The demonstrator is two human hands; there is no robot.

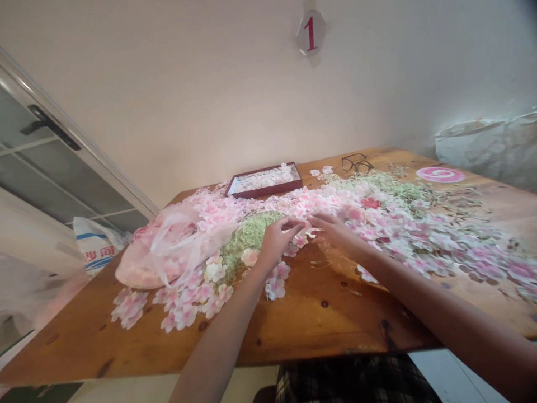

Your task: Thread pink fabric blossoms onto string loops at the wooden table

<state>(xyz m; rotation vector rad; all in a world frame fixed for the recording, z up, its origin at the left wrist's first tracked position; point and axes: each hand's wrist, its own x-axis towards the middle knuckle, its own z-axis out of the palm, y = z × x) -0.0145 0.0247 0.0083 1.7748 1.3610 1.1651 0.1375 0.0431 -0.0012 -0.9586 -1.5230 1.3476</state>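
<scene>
Over the middle of the wooden table my left hand (280, 238) and my right hand (335, 232) meet with their fingertips almost touching. Both are closed in a pinch around a small pale pink artificial flower (309, 228), mostly covered by the fingers. Loose pink and white fabric blossoms (274, 285) lie just below my left hand. Beneath and left of it sits a heap of green plastic stems (254, 229). To the right of my right hand spreads a wide pile of pink blossoms (403, 235).
A clear plastic bag of pink petals (168, 246) lies at left. Behind stands a dark red tray (265, 187) holding flowers. Glasses (356, 164), more green stems (390, 187) and a round pink sticker (440, 174) are at the back right. A white sack (486, 145) stands beyond the table.
</scene>
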